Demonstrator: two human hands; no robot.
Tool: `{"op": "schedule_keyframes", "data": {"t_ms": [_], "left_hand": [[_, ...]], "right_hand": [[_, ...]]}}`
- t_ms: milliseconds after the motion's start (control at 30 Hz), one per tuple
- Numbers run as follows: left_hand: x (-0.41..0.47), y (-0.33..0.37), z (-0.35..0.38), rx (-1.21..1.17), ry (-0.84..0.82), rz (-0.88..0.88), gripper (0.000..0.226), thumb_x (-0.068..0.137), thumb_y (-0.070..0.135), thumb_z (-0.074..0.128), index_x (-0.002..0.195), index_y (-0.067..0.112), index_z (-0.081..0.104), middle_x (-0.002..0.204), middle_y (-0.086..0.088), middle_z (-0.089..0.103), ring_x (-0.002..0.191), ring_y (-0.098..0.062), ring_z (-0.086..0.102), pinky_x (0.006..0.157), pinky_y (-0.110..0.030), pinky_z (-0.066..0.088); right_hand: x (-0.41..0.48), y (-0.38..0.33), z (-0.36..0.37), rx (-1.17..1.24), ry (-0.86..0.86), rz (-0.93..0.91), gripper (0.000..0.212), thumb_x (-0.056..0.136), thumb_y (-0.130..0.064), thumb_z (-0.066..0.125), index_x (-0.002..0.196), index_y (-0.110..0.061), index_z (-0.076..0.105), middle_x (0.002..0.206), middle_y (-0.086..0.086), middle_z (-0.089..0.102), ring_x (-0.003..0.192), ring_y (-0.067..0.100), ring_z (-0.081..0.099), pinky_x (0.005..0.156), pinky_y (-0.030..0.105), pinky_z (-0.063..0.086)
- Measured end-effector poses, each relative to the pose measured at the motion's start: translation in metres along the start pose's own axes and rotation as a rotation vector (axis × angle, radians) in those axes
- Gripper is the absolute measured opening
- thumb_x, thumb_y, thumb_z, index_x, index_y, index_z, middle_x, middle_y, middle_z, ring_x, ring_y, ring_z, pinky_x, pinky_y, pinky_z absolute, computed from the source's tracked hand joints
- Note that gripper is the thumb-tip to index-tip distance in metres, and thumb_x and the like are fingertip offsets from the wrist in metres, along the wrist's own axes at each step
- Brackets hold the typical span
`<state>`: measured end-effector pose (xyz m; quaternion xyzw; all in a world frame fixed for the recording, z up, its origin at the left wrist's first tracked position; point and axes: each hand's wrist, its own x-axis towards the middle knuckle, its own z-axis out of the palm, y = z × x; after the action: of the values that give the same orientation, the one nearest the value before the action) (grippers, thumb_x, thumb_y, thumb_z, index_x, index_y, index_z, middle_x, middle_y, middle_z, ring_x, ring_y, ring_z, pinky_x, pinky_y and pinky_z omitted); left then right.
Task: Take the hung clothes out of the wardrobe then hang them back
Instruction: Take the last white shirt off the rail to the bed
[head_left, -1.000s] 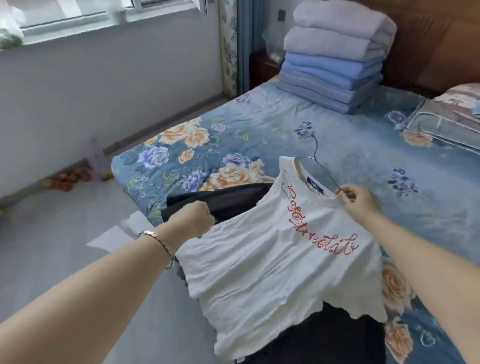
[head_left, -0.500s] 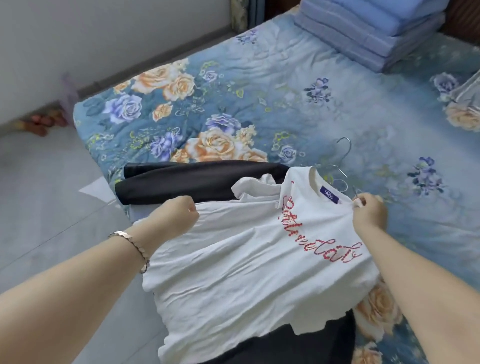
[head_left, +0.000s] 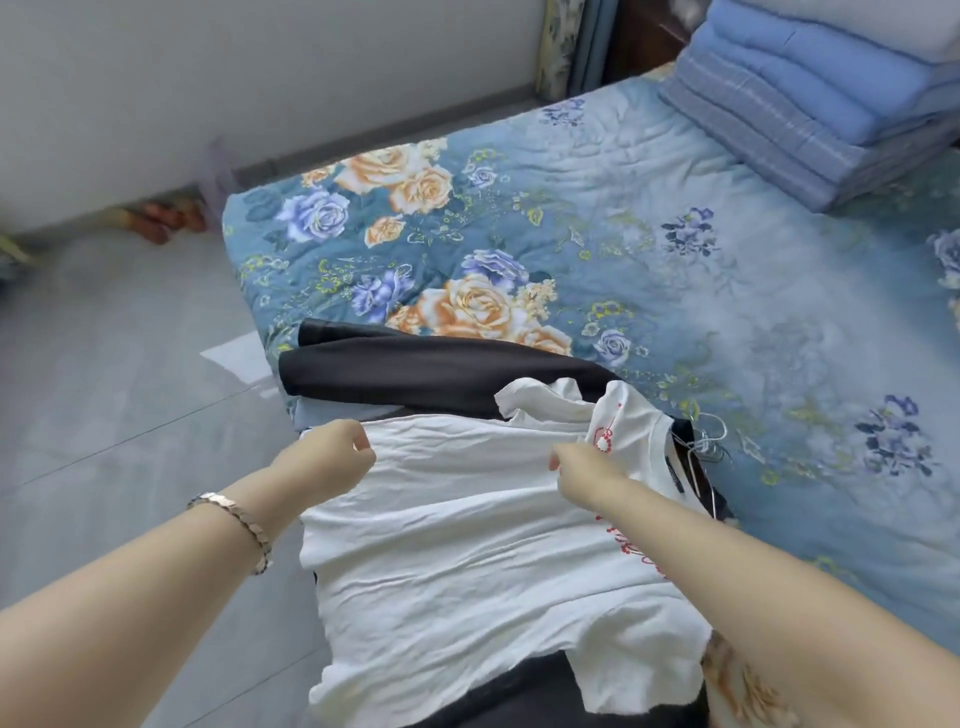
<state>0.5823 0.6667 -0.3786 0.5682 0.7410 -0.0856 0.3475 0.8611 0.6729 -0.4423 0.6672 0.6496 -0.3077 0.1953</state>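
Head view, sole entry. White crinkled cotton T-shirt with red stitched lettering (head_left: 467, 545): lies spread over black garment (head_left: 415, 369) at near edge of bed, on blue floral quilt (head_left: 623, 234). Left hand (head_left: 337, 457): fingers curled, pinching shirt's far left edge; metal link bracelet (head_left: 234, 519) on wrist. Right hand (head_left: 587, 470): fingers curled, grasping shirt fabric beside lettering. Silver wire hanger (head_left: 706, 441): just beyond shirt collar. Stack of folded blue blankets (head_left: 805, 104): far right of bed.

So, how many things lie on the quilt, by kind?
white shirt: 1
black garment: 1, perhaps more beneath
hanger bundle: 1
blanket stack: 1
Total: 4
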Motion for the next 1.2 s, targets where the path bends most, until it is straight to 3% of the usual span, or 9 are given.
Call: {"op": "schedule_keyframes", "data": {"t_ms": [133, 267, 400, 533, 667, 800, 1000, 1100, 1200], "left_hand": [[-0.040, -0.053, -0.026, -0.012, 0.060, -0.061, 0.015, 0.087, 0.017, 0.041, 0.088, 0.016, 0.056, 0.093, -0.004, 0.066, 0.087, -0.024, 0.064, 0.079, -0.032, 0.050], [-0.094, -0.123, -0.054, -0.023, 0.142, -0.172, 0.013, 0.089, 0.019, 0.041, 0.091, 0.016, 0.054, 0.103, -0.006, 0.066, 0.094, -0.024, 0.063, 0.079, -0.029, 0.047], [-0.168, -0.206, -0.078, -0.050, 0.246, -0.316, 0.021, 0.092, 0.023, 0.041, 0.106, 0.018, 0.056, 0.117, -0.003, 0.060, 0.103, -0.023, 0.056, 0.074, -0.024, 0.037], [-0.260, -0.302, -0.091, -0.172, 0.344, -0.441, 0.011, 0.092, 0.022, 0.042, 0.097, 0.018, 0.052, 0.119, -0.006, 0.059, 0.110, -0.025, 0.055, 0.079, -0.026, 0.039], [-0.373, -0.400, -0.095, -0.249, 0.449, -0.593, 0.008, 0.092, 0.024, 0.044, 0.093, 0.018, 0.049, 0.117, -0.009, 0.061, 0.108, -0.025, 0.056, 0.079, -0.026, 0.040], [-0.485, -0.483, -0.090, -0.302, 0.584, -0.797, 0.012, 0.090, 0.026, 0.044, 0.094, 0.020, 0.053, 0.112, -0.007, 0.062, 0.102, -0.024, 0.057, 0.082, -0.026, 0.042], [-0.627, -0.571, -0.085, -0.403, 0.736, -1.049, 0.011, 0.088, 0.021, 0.039, 0.079, 0.020, 0.045, 0.090, -0.001, 0.053, 0.083, -0.021, 0.050, 0.069, -0.025, 0.036], [-0.689, -0.607, -0.085, -0.408, 0.817, -1.180, 0.013, 0.090, 0.019, 0.039, 0.080, 0.020, 0.047, 0.092, 0.000, 0.053, 0.082, -0.019, 0.050, 0.062, -0.024, 0.035], [-0.731, -0.629, -0.089, -0.411, 0.859, -1.306, 0.015, 0.093, 0.021, 0.039, 0.095, 0.016, 0.054, 0.103, -0.004, 0.060, 0.087, -0.021, 0.053, 0.067, -0.026, 0.039]], "right_hand": [[-0.024, -0.095, -0.006, -0.098, -0.102, -0.248, 0.035, 0.092, -0.009, 0.040, 0.123, -0.019, 0.053, 0.131, 0.004, 0.053, 0.118, 0.026, 0.052, 0.094, 0.032, 0.043], [-0.068, -0.207, -0.014, -0.214, -0.070, -0.476, 0.034, 0.093, -0.010, 0.041, 0.124, -0.015, 0.054, 0.131, 0.008, 0.053, 0.118, 0.029, 0.052, 0.094, 0.035, 0.045], [-0.128, -0.322, -0.008, -0.351, -0.020, -0.691, 0.028, 0.089, -0.008, 0.044, 0.112, -0.008, 0.061, 0.119, 0.012, 0.060, 0.100, 0.031, 0.058, 0.082, 0.033, 0.048], [-0.205, -0.432, 0.012, -0.513, 0.022, -0.852, 0.035, 0.090, -0.009, 0.040, 0.120, -0.010, 0.056, 0.123, 0.011, 0.058, 0.112, 0.030, 0.056, 0.091, 0.034, 0.048], [-0.304, -0.537, 0.041, -0.589, 0.045, -1.064, 0.034, 0.095, -0.012, 0.039, 0.124, -0.009, 0.055, 0.125, 0.010, 0.056, 0.113, 0.029, 0.054, 0.070, 0.023, 0.043], [-0.410, -0.628, 0.079, -0.627, 0.031, -1.273, 0.032, 0.094, -0.013, 0.045, 0.123, -0.007, 0.057, 0.124, 0.013, 0.058, 0.115, 0.029, 0.055, 0.090, 0.030, 0.045], [-0.547, -0.738, 0.140, -0.694, 0.018, -1.564, 0.030, 0.093, -0.016, 0.047, 0.119, -0.008, 0.059, 0.098, 0.006, 0.053, 0.102, 0.025, 0.057, 0.083, 0.024, 0.042], [-0.613, -0.793, 0.168, -0.698, 0.035, -1.726, 0.029, 0.093, -0.014, 0.045, 0.117, -0.008, 0.060, 0.102, 0.006, 0.055, 0.094, 0.022, 0.054, 0.082, 0.025, 0.043], [-0.653, -0.831, 0.188, -0.656, -0.010, -1.911, 0.014, 0.093, -0.018, 0.046, 0.091, -0.025, 0.059, 0.094, -0.004, 0.052, 0.099, 0.022, 0.056, 0.087, 0.027, 0.045]]}}
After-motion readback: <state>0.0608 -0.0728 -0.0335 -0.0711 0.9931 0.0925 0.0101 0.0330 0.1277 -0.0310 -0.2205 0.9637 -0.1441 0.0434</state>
